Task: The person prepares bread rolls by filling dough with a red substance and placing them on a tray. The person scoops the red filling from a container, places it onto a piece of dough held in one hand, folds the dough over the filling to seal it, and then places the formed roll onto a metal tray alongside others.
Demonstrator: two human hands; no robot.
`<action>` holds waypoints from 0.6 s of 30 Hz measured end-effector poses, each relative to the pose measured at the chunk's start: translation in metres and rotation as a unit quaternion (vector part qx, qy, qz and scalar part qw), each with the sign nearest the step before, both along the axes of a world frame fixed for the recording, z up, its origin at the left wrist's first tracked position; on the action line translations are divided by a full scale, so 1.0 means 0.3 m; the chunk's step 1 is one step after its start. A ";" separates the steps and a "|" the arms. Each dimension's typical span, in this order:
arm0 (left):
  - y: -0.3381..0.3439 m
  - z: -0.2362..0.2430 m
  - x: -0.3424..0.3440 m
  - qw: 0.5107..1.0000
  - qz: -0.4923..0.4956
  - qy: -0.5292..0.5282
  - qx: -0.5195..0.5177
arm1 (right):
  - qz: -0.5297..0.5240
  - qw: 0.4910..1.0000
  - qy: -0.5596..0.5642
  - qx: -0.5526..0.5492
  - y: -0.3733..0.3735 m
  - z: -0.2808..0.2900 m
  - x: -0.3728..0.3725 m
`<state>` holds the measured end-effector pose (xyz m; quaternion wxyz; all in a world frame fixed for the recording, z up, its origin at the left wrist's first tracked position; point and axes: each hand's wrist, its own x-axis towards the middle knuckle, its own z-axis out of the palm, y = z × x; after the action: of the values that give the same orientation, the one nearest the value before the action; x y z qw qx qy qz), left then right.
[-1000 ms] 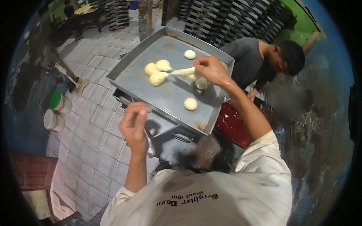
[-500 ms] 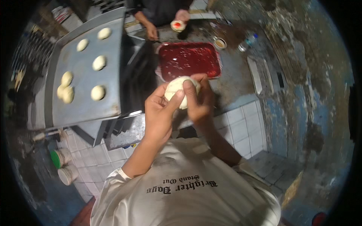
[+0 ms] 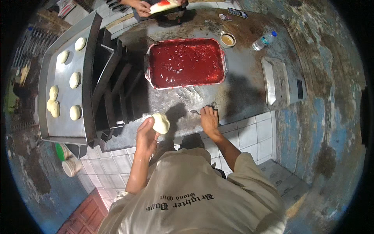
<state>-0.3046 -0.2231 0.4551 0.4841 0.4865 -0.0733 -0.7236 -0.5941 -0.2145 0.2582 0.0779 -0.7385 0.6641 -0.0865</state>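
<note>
Left hand [image 3: 145,137]: thumb and fingers pinched on a pale dough piece [image 3: 161,123], raised before the near edge of the bench; the fingers behind it are mostly hidden. Right hand [image 3: 209,121]: lowered to the bench, fingers curled over a small utensil [image 3: 194,112]. Only a slim dark end shows, pointing left; its type, and how firmly it is gripped, cannot be told.

Bench [image 3: 243,91]: grey, stained, with pale smears below the pan; left part hidden under trays. Baking tray [image 3: 64,126]: at left, high-walled, atop a stack of dark trays [image 3: 113,82], whose count is lost in shadow. Rectangular pan [image 3: 187,62]: centre of bench, glossy red filling; a dark handle [image 3: 152,40] lies at its upper left corner, remainder unclear. Shallow metal tray [image 3: 276,82]: right side of bench. Clear bottle [image 3: 264,41]: blue cap, lying near the wall. Co-worker's hands [image 3: 141,8]: top edge, partly cut off, holding flattened dough [image 3: 163,6] with red on it. Cup [image 3: 228,39]: pale, beside the pan's upper right corner, brownish contents. Dough balls [image 3: 74,80]: on the baking tray, four apart, three touching in a cluster, outlines partly merged.
</note>
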 end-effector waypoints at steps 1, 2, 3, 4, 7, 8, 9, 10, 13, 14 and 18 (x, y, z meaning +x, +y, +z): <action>0.005 -0.002 -0.006 1.000 0.013 -0.023 0.000 | 0.043 0.999 0.005 -0.011 -0.007 0.002 -0.008; 0.009 0.000 -0.008 0.999 0.023 -0.025 0.000 | 0.054 0.998 0.004 -0.011 -0.018 0.004 -0.018; 0.014 0.000 -0.003 0.998 0.038 -0.045 -0.004 | 0.031 0.996 -0.064 0.056 -0.043 0.039 -0.024; 0.016 0.001 0.002 0.997 0.049 -0.065 -0.008 | 0.006 0.984 -0.131 0.122 -0.074 0.092 -0.029; 0.052 -0.007 0.003 0.992 0.113 -0.058 -0.012 | 0.098 0.988 -0.111 0.050 -0.322 0.334 -0.063; 0.057 -0.001 -0.003 0.989 0.139 -0.053 -0.010 | 0.125 0.987 -0.099 0.032 -0.417 0.397 -0.068; 0.062 0.000 -0.007 0.989 0.140 -0.052 -0.012 | 0.151 0.985 -0.070 -0.052 -0.497 0.372 -0.070; 0.069 -0.005 -0.007 0.987 0.158 -0.042 -0.005 | 0.152 0.985 -0.070 -0.054 -0.566 0.331 -0.076; 0.087 0.004 -0.012 0.982 0.185 -0.033 0.000 | 0.223 0.971 0.005 -0.087 -0.700 0.234 -0.075; 0.092 0.008 -0.014 0.981 0.192 -0.034 0.000 | 0.241 0.969 0.039 -0.043 -0.719 0.215 -0.071; 0.115 0.009 -0.013 0.976 0.213 -0.037 -0.001 | 0.199 0.966 0.048 0.154 -0.741 0.266 -0.033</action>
<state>-0.3086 -0.1885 0.4579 0.6245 0.5170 0.0136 -0.5853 -0.6041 -0.4369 0.3379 0.1746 -0.8384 0.5116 0.0700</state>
